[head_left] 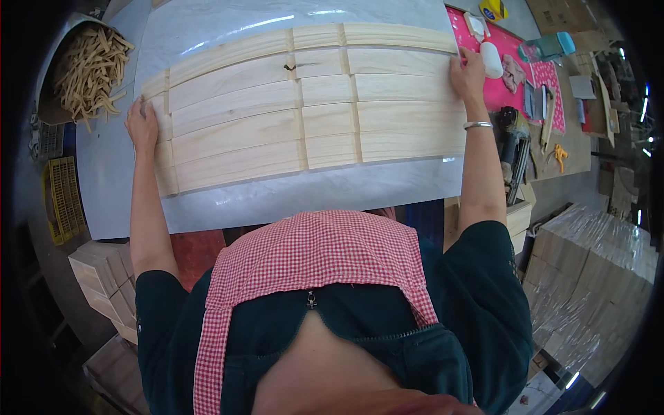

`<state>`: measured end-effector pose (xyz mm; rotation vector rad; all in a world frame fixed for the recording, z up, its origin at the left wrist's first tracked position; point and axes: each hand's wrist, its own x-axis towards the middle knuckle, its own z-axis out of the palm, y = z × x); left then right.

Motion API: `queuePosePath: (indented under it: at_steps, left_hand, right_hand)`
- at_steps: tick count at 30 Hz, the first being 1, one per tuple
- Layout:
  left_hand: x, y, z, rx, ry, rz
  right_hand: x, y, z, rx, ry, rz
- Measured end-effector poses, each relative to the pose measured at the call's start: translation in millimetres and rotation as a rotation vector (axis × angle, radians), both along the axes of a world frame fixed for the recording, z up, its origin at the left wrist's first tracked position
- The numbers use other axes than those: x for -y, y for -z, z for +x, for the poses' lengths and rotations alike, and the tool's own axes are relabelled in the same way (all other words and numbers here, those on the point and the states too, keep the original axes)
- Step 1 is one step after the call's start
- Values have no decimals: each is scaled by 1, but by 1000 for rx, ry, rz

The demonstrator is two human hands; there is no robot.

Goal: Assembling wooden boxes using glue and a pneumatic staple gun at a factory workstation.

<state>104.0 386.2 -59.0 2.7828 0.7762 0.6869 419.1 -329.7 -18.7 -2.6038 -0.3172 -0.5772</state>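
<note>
Several pale wooden boards [238, 135] lie side by side on the grey table [290, 188], with grooves running across them. One board near the far side bears a dark knot [289, 67]. At the boards' left ends rests my left hand [142, 126], its fingers apart and touching the wood. My right hand [470, 75] touches their right ends near the far corner, its fingers bent over the edge. Neither hand lifts a board. A silver bangle [478, 125] circles my right wrist.
Thin wood strips [91, 69] fill a container at the far left. To the right are a white bottle [491, 60], a pink cloth [512, 73], a teal-lidded container [546, 47] and an orange clamp [560, 158]. Wrapped wood stacks [588, 277] stand at the lower right.
</note>
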Motion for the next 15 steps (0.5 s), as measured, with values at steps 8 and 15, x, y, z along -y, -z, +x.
queuePosePath:
  at_steps: [8,15]
  left_hand:
    - [20,-10,-6,-57,-9,-28]
    - [38,-13,8,-81,-41,109]
  right_hand:
    - [-5,6,-1,-77,-16,63]
    - [-5,8,-6,49,17,21]
